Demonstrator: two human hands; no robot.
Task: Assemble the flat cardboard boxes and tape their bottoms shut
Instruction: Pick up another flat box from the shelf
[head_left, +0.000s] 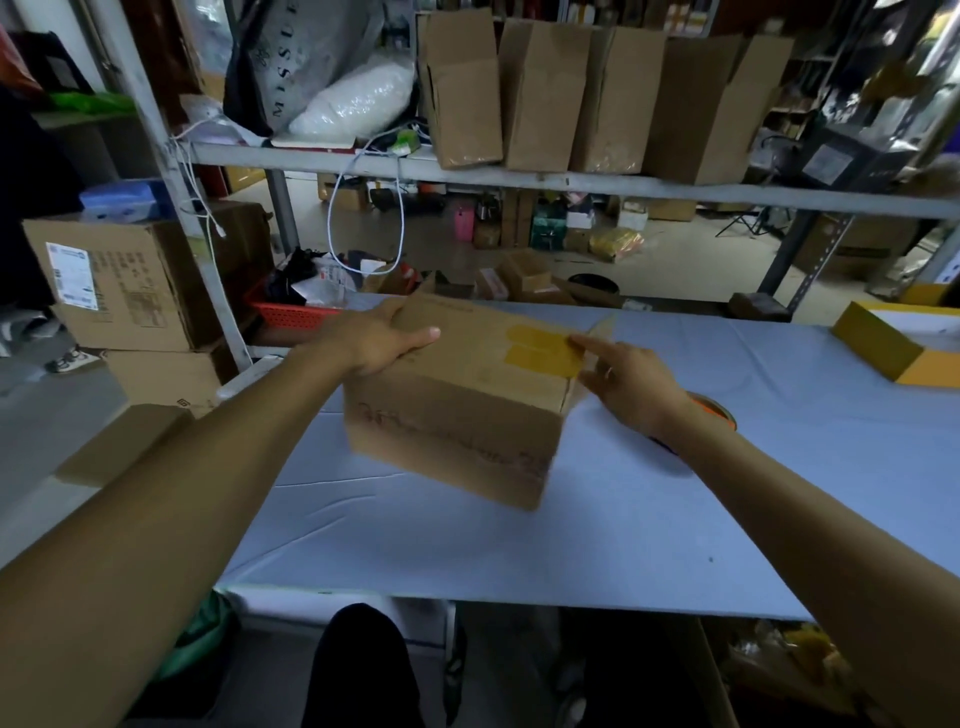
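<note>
A brown cardboard box (457, 410) stands assembled on the blue-covered table (519, 545), its upward face carrying strips of yellow-brown tape (540, 351) near the right edge. My left hand (374, 340) lies on the box's top left, fingers stretched along the cardboard. My right hand (631, 382) is at the box's right side, its straight index finger pressing the end of the tape. A roll of tape (714, 408) with an orange core lies on the table behind my right wrist, mostly hidden.
Several assembled boxes (535, 98) stand on the metal shelf above the table. A yellow and white box (904, 348) sits at the table's far right. Stacked cartons (124, 291) stand on the left, and a red basket (291, 312) at the table's far left edge.
</note>
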